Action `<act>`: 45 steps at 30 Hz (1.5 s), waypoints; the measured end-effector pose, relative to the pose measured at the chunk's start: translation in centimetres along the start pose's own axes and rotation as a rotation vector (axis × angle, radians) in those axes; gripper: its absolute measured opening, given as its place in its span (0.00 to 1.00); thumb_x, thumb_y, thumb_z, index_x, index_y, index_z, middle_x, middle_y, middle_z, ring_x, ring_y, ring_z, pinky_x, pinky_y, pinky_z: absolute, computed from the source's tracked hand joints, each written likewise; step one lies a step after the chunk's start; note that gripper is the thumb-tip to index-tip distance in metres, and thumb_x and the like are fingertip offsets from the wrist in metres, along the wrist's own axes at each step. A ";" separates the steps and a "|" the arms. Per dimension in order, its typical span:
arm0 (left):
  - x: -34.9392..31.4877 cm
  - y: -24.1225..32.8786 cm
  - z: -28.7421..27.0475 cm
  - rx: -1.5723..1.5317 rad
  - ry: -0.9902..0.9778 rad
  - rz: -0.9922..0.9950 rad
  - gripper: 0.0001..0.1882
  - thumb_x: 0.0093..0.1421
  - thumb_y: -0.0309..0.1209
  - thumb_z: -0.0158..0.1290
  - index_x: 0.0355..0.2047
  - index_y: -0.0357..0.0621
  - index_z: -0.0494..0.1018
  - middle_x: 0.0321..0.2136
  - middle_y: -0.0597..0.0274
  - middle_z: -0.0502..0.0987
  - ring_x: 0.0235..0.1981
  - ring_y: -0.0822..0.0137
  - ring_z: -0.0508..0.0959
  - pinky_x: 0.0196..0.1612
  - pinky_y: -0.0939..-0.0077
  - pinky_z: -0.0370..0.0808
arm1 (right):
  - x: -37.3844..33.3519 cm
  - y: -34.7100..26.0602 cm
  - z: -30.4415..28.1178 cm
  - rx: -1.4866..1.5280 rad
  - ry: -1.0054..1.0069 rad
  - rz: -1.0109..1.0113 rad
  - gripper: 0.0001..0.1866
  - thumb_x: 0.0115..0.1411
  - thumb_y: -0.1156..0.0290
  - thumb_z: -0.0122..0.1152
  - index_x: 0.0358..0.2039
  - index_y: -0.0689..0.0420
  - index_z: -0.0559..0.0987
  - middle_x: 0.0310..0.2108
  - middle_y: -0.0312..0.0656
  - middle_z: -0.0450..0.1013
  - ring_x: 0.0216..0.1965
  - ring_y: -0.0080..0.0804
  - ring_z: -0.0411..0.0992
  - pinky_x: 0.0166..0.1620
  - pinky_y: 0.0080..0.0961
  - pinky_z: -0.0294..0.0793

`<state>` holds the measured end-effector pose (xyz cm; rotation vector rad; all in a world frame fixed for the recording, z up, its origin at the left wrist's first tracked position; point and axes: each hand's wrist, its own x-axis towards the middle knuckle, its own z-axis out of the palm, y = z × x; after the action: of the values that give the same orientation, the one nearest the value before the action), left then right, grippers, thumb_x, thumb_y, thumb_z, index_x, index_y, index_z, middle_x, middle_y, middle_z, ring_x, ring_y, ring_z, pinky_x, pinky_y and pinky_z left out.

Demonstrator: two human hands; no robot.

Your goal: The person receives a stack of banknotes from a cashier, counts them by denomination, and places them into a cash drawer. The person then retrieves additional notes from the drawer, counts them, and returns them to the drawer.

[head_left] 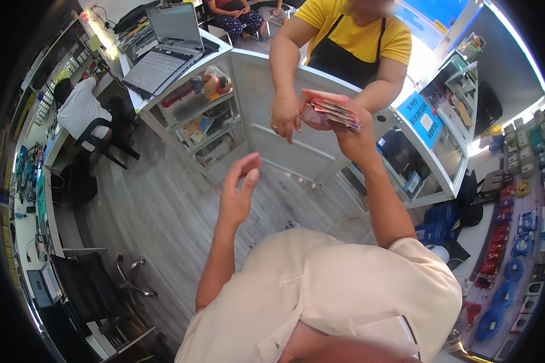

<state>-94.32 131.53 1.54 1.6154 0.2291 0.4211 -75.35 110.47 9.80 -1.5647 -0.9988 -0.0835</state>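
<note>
A folded wad of banknotes (327, 107), reddish and purple along its edges, is gripped in my right hand (353, 134). My right arm reaches out over the counter toward a person in a yellow shirt and black apron (345, 57). That person's hand (284, 115), with a ring on it, hangs beside the notes with its fingers pointing down; I cannot tell whether it touches them. The person's other hand is hidden behind the wad and my hand. My left hand (239, 190) is raised over the floor on the near side of the counter, empty, thumb apart from the fingers.
A white counter (293, 142) separates me from the person. An opened laptop (163, 63) sits at its left end. A glass display case (427, 154) bears a blue sign. Someone in white sits at the left workbench. Hanging goods (496, 248) line the right wall.
</note>
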 end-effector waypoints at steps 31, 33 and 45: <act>-5.1 -8.8 -5.9 -0.939 -0.115 -0.324 0.35 0.74 0.50 0.46 0.71 0.41 0.58 0.67 0.54 0.68 0.69 0.56 0.67 0.69 0.53 0.68 | -8.0 4.2 22.0 0.513 -0.709 1.150 0.15 0.70 0.62 0.63 0.48 0.60 0.79 0.34 0.36 0.78 0.30 0.25 0.78 0.31 0.22 0.78; -5.4 -9.0 -6.4 -0.934 -0.017 -0.364 0.30 0.76 0.46 0.43 0.69 0.38 0.61 0.61 0.48 0.73 0.62 0.55 0.75 0.63 0.54 0.76 | -8.9 4.1 22.6 0.524 -0.728 1.103 0.16 0.70 0.59 0.63 0.46 0.60 0.80 0.33 0.35 0.78 0.30 0.23 0.78 0.32 0.22 0.77; -5.4 -6.0 -8.2 -0.721 0.366 -0.309 0.24 0.67 0.43 0.62 0.53 0.36 0.74 0.43 0.55 0.81 0.44 0.61 0.84 0.49 0.67 0.82 | -7.0 3.8 21.8 0.429 -0.474 0.639 0.29 0.71 0.54 0.60 0.60 0.66 0.75 0.57 0.45 0.76 0.59 0.34 0.72 0.61 0.30 0.70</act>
<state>-101.92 137.50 -4.74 0.7728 0.5278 0.4862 -87.54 125.28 -3.22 -1.4519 -0.7528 0.9215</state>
